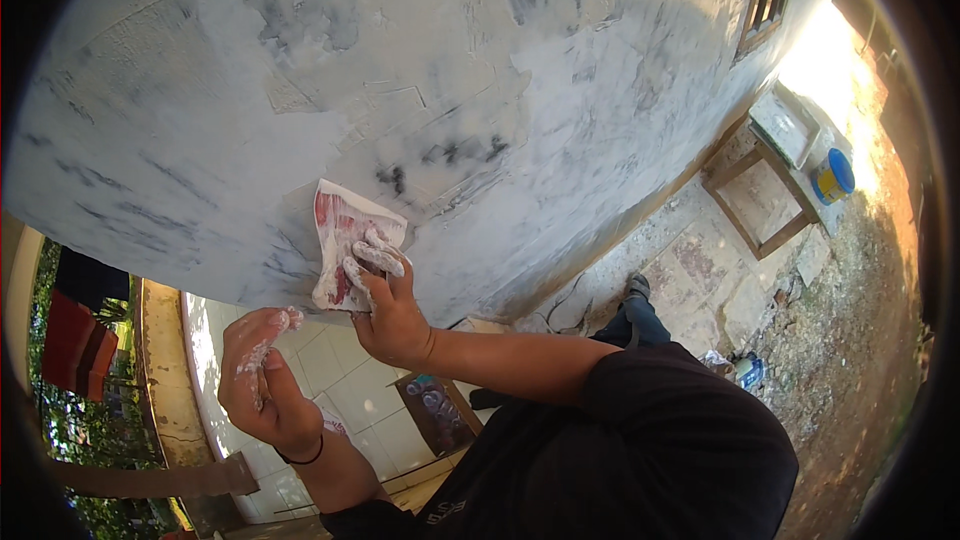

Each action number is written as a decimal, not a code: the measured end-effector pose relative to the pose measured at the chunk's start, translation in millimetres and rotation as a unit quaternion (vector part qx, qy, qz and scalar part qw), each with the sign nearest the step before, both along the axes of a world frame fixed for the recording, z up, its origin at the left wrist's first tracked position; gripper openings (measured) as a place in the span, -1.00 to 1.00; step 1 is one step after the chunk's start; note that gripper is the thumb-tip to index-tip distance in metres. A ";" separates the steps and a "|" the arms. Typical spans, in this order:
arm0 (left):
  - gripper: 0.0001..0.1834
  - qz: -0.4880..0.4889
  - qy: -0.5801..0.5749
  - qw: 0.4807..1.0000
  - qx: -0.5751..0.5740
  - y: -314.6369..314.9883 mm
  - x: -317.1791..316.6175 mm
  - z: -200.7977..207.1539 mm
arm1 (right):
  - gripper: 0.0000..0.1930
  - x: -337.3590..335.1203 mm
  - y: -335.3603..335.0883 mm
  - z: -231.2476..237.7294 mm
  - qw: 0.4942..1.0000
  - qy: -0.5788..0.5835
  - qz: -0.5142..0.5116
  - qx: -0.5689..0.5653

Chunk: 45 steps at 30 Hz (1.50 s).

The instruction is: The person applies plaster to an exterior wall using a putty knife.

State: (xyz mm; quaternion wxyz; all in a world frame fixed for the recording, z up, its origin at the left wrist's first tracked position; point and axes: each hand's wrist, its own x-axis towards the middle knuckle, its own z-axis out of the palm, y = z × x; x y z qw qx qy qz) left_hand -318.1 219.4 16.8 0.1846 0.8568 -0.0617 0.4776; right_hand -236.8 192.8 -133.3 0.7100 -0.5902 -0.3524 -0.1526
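Observation:
My right hand (385, 300) presses a flat red scraper (340, 240), smeared with white putty, against the grey-white plastered wall (420, 60). Putty coats the fingers on the blade. My left hand (262, 380) hangs below and to the left of it, curled around a small lump of putty or a thin tool that I cannot make out, its fingertips white. A black band sits on the left wrist. Dark streaks show through the fresh coat just right of the scraper.
A wooden stool frame (760, 195) stands by the wall at right, with a flat tray (785, 125) and a blue-lidded yellow tub (832, 178) on it. Stone paving and dirt lie below. A white tiled floor (350, 380) and a small board (435, 410) are beneath my arms.

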 end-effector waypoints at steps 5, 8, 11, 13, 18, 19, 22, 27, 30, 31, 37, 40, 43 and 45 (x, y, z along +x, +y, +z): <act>-0.77 -0.036 0.001 0.999 -0.026 -6.3 16.5 2.1 | -0.65 18.7 -75.9 21.8 0.984 0.102 0.133 0.053; -0.76 -0.041 0.019 0.999 -0.003 -9.9 34.4 2.5 | -0.79 54.6 -115.7 13.9 0.913 0.308 0.261 0.067; -0.75 -0.057 0.054 0.997 0.005 -7.4 49.1 -1.8 | -0.81 91.0 -157.6 7.8 0.888 0.386 0.190 0.159; -0.74 -0.058 0.064 0.996 0.001 -8.4 56.8 -3.8 | -0.77 112.6 -176.7 -2.0 0.881 0.401 0.160 0.193; -0.74 -0.073 0.085 0.994 0.006 -10.7 71.9 -2.5 | -0.78 145.2 -200.4 -18.5 0.861 0.428 0.061 0.267; -0.74 -0.073 0.087 0.994 0.003 -11.3 73.9 -3.4 | -0.78 149.0 -203.0 -19.8 0.852 0.439 0.063 0.279; -0.74 -0.078 0.096 0.992 0.013 -13.2 81.2 -3.0 | -0.83 157.2 -212.6 -21.5 0.813 0.492 0.074 0.303; -0.72 -0.083 0.105 0.991 0.024 -15.2 84.1 1.5 | -0.79 140.0 -200.2 -5.3 0.874 0.418 -0.003 0.247; -0.71 -0.093 0.105 0.990 0.027 -16.2 88.6 -1.4 | -0.73 127.5 -169.7 -12.9 0.951 0.221 -0.147 0.157; -0.70 -0.107 0.100 0.989 0.025 -16.4 92.3 -4.9 | -0.71 124.3 -160.7 -12.3 0.961 0.144 -0.212 0.105; -0.67 -0.128 0.089 0.988 0.015 -20.2 76.7 -9.8 | -0.52 101.5 -78.8 -19.3 0.970 0.058 -0.230 0.048; -0.62 -0.111 0.093 0.989 0.013 -15.8 58.2 -11.5 | -0.49 98.1 -54.8 -18.6 0.964 0.033 -0.262 0.009; -0.56 -0.095 0.102 0.990 0.007 -8.0 42.4 -16.9 | -0.47 94.6 -46.7 -23.2 0.960 0.008 -0.280 -0.021; -0.54 -0.086 0.106 0.991 0.004 -3.9 35.5 -19.3 | -0.46 90.1 -42.9 -25.3 0.960 0.003 -0.278 -0.032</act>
